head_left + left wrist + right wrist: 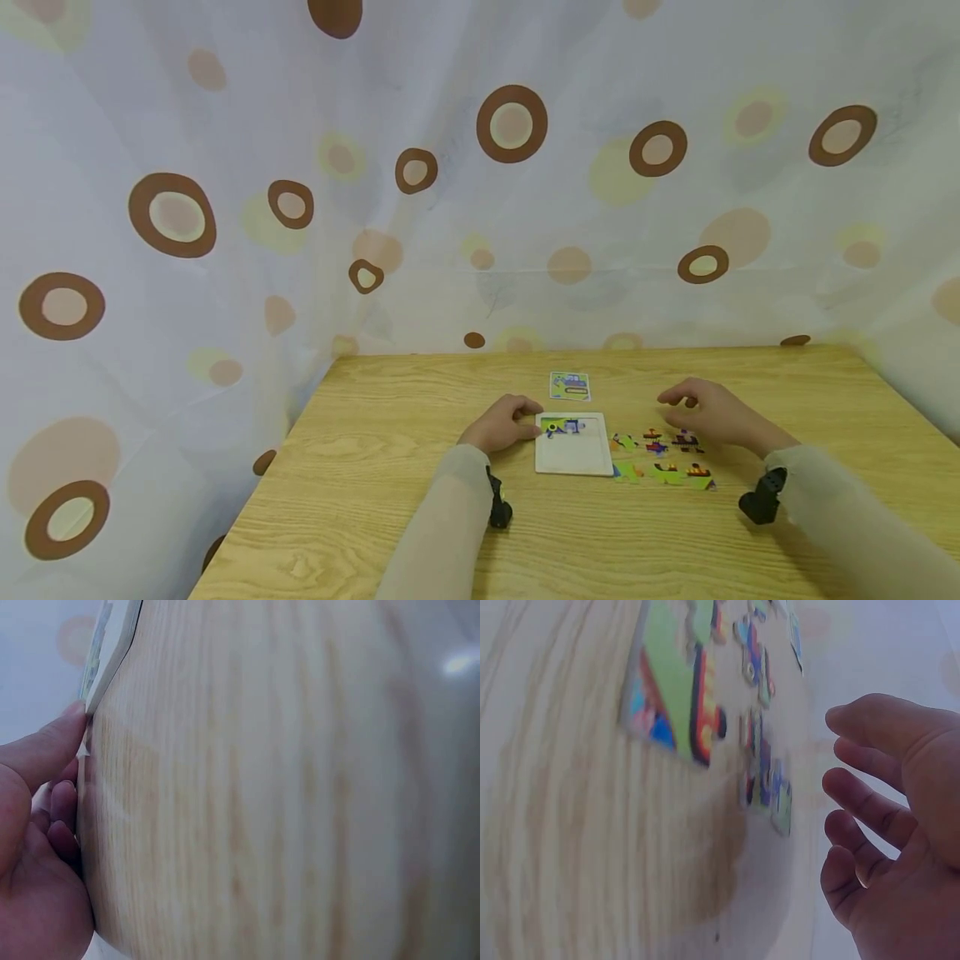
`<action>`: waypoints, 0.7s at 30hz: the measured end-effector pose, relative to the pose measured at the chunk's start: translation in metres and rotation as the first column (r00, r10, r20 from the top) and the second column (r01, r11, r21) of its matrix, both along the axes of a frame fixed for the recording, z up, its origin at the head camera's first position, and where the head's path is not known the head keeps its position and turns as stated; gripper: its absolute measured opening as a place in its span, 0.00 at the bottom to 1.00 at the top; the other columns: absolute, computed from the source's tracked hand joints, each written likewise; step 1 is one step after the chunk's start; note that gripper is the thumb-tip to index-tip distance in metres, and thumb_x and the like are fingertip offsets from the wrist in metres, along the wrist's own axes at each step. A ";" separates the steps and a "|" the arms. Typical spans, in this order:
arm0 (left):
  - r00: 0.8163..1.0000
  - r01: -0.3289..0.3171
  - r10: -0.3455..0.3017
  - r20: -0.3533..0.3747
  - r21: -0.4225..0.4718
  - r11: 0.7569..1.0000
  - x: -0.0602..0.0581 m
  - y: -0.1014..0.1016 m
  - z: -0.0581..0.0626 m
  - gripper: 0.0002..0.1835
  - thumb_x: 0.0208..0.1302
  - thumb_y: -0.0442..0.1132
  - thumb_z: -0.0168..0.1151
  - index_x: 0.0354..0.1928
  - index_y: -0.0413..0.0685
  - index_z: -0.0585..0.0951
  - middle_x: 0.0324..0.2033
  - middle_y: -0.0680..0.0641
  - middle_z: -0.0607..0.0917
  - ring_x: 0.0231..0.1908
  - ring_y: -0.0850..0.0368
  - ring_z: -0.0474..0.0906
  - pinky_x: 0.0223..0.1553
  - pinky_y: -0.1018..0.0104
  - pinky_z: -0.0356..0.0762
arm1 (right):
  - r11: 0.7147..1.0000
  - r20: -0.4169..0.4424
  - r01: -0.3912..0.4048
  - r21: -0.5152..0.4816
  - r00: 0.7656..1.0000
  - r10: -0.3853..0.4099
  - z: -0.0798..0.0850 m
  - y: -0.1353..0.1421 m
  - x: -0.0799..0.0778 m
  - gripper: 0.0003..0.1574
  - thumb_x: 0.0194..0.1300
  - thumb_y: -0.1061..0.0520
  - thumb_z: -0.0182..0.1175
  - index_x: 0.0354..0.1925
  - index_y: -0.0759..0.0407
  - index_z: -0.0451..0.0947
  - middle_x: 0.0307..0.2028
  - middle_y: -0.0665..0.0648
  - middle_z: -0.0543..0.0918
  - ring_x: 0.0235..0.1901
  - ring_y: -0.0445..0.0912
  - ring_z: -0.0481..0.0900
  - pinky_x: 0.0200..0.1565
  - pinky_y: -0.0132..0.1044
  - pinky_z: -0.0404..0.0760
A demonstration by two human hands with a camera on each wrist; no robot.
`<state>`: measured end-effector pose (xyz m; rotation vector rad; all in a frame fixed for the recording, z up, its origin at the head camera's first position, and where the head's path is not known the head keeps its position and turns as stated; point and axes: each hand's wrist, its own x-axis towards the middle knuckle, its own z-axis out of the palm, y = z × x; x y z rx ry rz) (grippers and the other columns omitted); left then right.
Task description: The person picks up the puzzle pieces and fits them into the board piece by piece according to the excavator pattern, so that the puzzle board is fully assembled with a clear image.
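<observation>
A white, shallow puzzle tray (pixel 573 457) lies on the table, with a few joined jigsaw pieces (pixel 562 427) along its upper left side. My left hand (pixel 504 423) rests at the tray's left edge. In the left wrist view, the thumb (pixel 56 742) touches the tray's corner (pixel 112 656) while the other fingers are bent below it. To the right of the tray lie several loose, colourful jigsaw pieces (pixel 666 468). My right hand (pixel 716 412) hovers just beyond their right side, its fingers loosely curved around nothing; the right wrist view shows a gap between fingertips and pieces.
Behind the tray lies a small picture card (pixel 570 386) showing a purple tracked vehicle. The wooden table (pixel 390 417) meets a white curtain (pixel 450 250) with brown circles at its back edge. Each wrist carries a small black camera.
</observation>
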<state>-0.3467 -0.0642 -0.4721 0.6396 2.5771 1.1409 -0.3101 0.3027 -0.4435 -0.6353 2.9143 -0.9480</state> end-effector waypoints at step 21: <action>1.000 0.005 -0.005 0.006 0.009 1.000 0.003 0.001 0.003 0.19 0.68 0.39 0.65 0.59 0.49 0.80 0.55 0.51 0.78 0.56 0.53 0.72 0.60 0.56 0.69 | 1.000 0.048 -0.018 -0.002 0.999 0.018 -0.015 0.034 0.003 0.23 0.61 0.61 0.68 0.55 0.66 0.80 0.48 0.59 0.80 0.35 0.46 0.70 0.33 0.36 0.73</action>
